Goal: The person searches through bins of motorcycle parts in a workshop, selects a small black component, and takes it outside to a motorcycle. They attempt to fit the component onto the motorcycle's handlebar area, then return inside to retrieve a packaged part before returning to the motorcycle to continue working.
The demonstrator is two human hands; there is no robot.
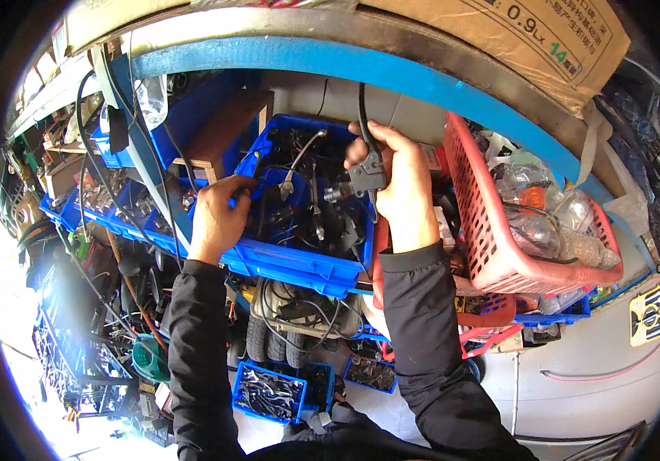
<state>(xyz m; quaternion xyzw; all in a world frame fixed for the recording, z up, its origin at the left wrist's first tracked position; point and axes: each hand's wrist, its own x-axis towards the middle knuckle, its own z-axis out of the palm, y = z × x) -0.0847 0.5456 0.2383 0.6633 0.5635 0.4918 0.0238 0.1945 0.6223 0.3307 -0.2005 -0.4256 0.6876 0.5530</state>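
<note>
Head view, hands: two, black-sleeved
Right hand [408, 180]: grip pinching the black lever part with blocky bracket [367, 177]
Lever part: one, long, slim, dark, above the blue rectangular plastic bin [291, 265]
Left hand [221, 215]: fingers curled at bin's left edge; cannot tell whether grip pinches anything
Red perforated plastic basket [491, 250]: one, right of bin

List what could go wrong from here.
The black brake lever could slip from the right hand and get lost among the jumbled dark parts in the blue bin. The left hand, at the bin's crowded left side, might get scraped or snag a loose part.
</note>
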